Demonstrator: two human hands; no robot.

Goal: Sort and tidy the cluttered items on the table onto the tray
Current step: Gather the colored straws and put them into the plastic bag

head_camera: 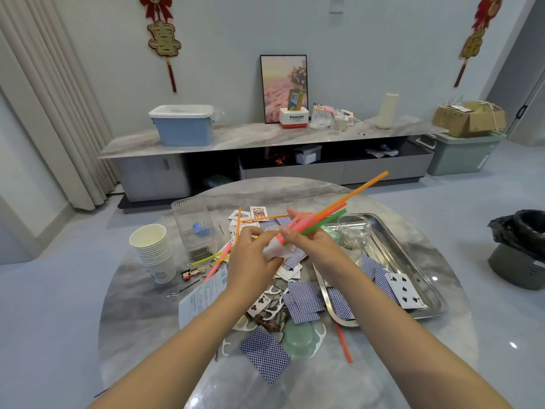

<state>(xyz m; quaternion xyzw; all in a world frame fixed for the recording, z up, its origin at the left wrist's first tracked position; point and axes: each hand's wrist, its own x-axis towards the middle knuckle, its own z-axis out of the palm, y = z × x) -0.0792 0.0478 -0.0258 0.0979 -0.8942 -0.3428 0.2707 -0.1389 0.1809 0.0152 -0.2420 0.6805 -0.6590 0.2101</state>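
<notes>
Stack of paper cups point(156, 255) stands at table's left edge. Left hand point(253, 261) pinches a white wrapper point(275, 250) at the base of the straw bundle point(318, 219); right hand point(309, 246) grips the bundle, fingers curled round it, above scattered cards, left of the steel tray point(413, 261)

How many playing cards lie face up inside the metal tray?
1: a spade card lies face up near the front right corner of the tray. The other cards there show blue backs; more could be hidden under the right hand.
</notes>
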